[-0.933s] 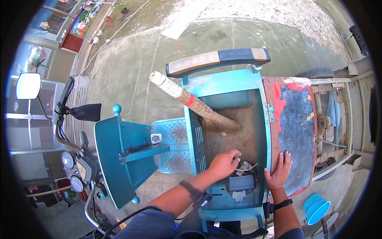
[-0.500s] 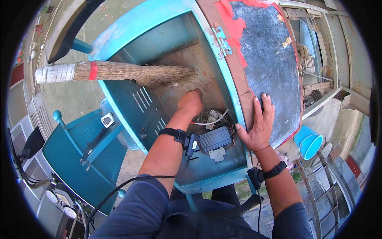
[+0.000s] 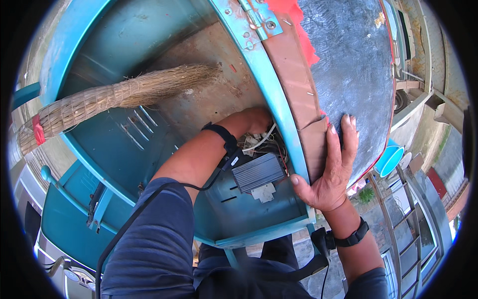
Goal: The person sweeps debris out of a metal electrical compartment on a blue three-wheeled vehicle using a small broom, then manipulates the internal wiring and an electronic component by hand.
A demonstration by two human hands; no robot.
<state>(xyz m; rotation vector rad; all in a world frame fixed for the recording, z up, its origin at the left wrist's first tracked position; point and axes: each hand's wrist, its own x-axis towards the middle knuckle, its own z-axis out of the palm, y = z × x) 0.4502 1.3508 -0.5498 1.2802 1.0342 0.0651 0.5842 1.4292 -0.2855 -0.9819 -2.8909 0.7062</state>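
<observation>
Since the frame half a second back, the head has dropped closer over the teal cart box (image 3: 149, 149), and the left hand (image 3: 256, 119) has pushed deeper, up to the wires (image 3: 261, 142) at the side wall. Its fingers are hidden behind the wall's edge, so whether they pinch anything cannot be told. The right hand (image 3: 331, 169) lies flat and spread on the raised lid (image 3: 348, 74), thumb hooked under the lid's brown edge, fingers straight on the grey sheet, pressing rather than clasping. Just below the left wrist, a ribbed grey control box (image 3: 258, 172) sits on the floor of the cart box, touching the wires. Farther up, a straw broom (image 3: 109, 97) lies across the floor with its handle out over the left rim. A blue bucket (image 3: 388, 159) stands on the ground beyond the lid.
</observation>
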